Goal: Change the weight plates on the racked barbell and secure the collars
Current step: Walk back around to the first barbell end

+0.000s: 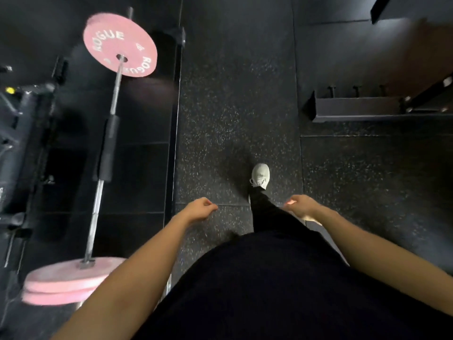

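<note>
A steel barbell (98,192) with a black pad around its middle runs along the left side of the view. One pink plate (119,44) marked ROGUE sits on its far end. Two pink plates (66,282) are stacked on its near end at lower left. No collar is visible. My left hand (199,209) hangs to the right of the bar with loosely curled fingers, holding nothing. My right hand (301,205) hangs beside my leg, also loosely curled and holding nothing. Both hands are well apart from the bar and the plates.
Black rack uprights and frame parts (29,133) crowd the far left. A dark storage rail with pegs (355,109) lies at the right. Speckled black rubber floor (232,106) stretches ahead. My grey shoe (260,175) is stepping forward on it.
</note>
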{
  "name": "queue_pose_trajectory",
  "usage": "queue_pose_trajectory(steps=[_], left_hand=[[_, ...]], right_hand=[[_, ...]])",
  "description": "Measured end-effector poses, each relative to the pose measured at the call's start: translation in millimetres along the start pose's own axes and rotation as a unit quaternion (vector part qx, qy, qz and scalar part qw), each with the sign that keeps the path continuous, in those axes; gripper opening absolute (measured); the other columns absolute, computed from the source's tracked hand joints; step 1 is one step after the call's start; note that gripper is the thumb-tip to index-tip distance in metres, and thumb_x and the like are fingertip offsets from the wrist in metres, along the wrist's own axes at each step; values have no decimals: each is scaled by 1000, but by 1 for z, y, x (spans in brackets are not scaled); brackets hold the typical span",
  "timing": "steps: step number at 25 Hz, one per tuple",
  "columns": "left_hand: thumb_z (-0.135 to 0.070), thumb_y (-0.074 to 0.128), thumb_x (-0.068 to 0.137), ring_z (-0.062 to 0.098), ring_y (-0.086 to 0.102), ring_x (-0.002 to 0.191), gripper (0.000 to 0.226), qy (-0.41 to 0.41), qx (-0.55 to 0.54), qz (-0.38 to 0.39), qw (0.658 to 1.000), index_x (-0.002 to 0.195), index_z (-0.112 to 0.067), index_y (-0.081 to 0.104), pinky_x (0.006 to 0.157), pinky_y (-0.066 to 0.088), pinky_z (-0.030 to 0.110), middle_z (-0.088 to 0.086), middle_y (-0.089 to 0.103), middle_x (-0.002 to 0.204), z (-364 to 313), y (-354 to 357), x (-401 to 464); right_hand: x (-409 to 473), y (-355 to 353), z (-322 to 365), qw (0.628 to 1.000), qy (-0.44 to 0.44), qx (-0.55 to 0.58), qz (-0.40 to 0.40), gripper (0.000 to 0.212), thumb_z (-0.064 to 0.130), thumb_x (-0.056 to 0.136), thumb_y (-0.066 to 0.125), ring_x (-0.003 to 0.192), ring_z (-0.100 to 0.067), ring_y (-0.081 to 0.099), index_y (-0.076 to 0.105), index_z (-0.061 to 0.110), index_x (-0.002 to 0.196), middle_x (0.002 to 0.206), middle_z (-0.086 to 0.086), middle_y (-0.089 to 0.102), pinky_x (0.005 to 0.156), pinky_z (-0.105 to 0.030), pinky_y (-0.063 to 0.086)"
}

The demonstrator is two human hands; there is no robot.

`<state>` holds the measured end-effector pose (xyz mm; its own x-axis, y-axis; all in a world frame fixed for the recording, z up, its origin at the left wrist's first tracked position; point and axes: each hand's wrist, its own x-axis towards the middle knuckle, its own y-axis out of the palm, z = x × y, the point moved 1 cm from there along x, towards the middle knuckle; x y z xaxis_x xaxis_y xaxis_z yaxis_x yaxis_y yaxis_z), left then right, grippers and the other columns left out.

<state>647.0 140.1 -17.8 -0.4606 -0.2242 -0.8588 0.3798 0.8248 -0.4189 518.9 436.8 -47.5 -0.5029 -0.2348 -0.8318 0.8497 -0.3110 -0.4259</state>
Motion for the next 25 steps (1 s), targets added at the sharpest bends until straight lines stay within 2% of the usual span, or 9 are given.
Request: queue_pose_trajectory(steps=[2,5,7,11,14,18,20,23,25], left_hand=[[-44,54,94,20,60,106,39,-4,5,8,1000,121,-16,57,95,48,38,3,61,120,-37,-36,41],[-43,53,95,20,59,105,38,-21,14,13,1000,122,-16,57,91,47,34,3,60,121,-91,-94,82],[-43,55,94,19,58,105,36,-15,7,-4,1000,119,-18,60,90,46,32,2,61,119,-134,-138,110],[-37,57,94,16,58,98,24,-30,-105,-88,990,109,-20,64,84,44,27,2,64,111,-193,-215,163],[-37,55,95,15,56,96,23,-50,-110,-74,990,108,-20,63,80,40,26,2,63,113,-226,-260,213],[-36,54,95,18,57,102,26,-55,-124,-77,988,109,-18,65,85,40,27,3,64,117,-282,-355,306],[-36,55,94,18,58,100,24,-36,-100,-81,991,107,-18,66,83,41,27,2,66,113,-320,-417,341],[-40,53,95,18,57,91,27,-1,-24,-45,999,109,-18,63,74,41,27,3,64,109,-390,-523,394],[-42,52,95,25,61,100,33,5,28,-39,999,114,-17,62,78,44,30,6,64,111,-436,-586,427]], right_hand=[[47,-43,29,1000,-5,12,10,33,33,89,60,104,-23,60,62,14,117,119,-6,62,89,-35,49],[100,-121,76,1000,3,11,7,29,31,91,61,95,-21,60,63,13,114,117,-9,64,83,-33,50],[136,-177,108,1000,-1,-9,19,32,33,92,61,99,-23,60,63,11,115,119,-10,63,84,-34,50],[195,-273,173,998,-20,-48,31,36,34,95,54,114,-26,57,59,10,121,127,-8,60,89,-33,46],[250,-326,221,999,-15,-32,37,33,35,96,53,114,-23,57,60,14,121,128,-6,60,95,-36,47],[336,-395,293,999,1,-19,40,29,33,95,55,109,-21,59,63,16,117,123,-6,62,90,-33,48],[364,-435,332,1000,8,-9,16,28,32,93,57,102,-20,61,64,14,114,118,-6,65,85,-32,50],[408,-505,394,999,8,26,-40,25,31,92,59,95,-20,63,67,14,108,110,-6,69,77,-27,47],[432,-549,425,997,8,36,-74,25,31,91,60,101,-21,63,68,14,107,109,-4,69,78,-25,43]])
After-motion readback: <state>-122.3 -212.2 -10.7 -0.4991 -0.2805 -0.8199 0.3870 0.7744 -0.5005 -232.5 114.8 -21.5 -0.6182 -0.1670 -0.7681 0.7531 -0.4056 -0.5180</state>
